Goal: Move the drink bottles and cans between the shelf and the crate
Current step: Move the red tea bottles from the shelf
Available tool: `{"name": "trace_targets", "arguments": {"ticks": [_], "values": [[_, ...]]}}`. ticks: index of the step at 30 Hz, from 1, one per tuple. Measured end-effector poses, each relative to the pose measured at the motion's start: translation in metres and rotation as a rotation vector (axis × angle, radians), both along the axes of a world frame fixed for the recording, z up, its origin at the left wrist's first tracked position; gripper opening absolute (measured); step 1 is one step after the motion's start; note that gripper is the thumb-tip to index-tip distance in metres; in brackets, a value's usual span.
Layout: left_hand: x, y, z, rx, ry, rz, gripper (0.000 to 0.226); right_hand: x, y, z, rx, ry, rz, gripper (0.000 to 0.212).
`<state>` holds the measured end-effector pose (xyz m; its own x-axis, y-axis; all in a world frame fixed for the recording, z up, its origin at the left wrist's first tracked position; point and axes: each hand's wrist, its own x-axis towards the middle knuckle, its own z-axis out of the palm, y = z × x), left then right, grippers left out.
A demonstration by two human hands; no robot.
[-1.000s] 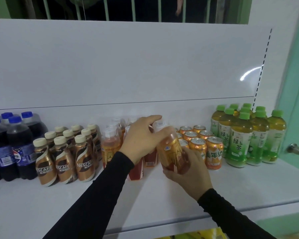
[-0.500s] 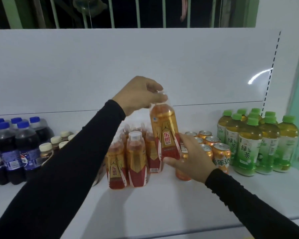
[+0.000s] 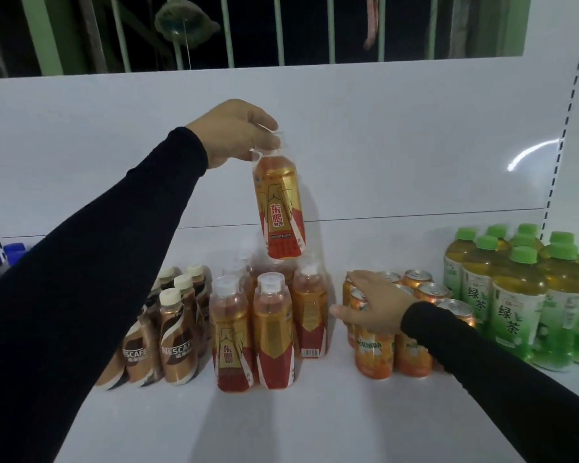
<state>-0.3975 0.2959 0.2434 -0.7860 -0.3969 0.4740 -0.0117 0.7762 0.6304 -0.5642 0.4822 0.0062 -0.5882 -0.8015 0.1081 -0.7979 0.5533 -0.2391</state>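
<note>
As left hand [image 3: 236,132] grips, bottle [image 3: 280,208] upright, cap up

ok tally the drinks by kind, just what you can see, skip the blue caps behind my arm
red-and-gold plastic bottles: 6, one gripped by the left hand
brown coffee bottles with cream caps: 5
orange drink cans: 7
green-capped tea bottles: 7
total: 25, a minimum; some are hidden
</note>
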Motion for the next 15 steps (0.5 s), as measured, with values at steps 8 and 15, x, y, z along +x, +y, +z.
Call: {"name": "trace_targets", "arguments": {"ticks": [8,15], "values": [[-0.023,-0.041,-0.027,0.035,-0.107,-0.009,0.033,-0.017,-0.014,-0.007,0.141,0.029,0.01,0.109],[-0.035,-0.056,-0.056,0.064,-0.163,-0.041,0.028,-0.02,-0.02,-0.015,0.22,0.057,-0.021,0.114]]}}
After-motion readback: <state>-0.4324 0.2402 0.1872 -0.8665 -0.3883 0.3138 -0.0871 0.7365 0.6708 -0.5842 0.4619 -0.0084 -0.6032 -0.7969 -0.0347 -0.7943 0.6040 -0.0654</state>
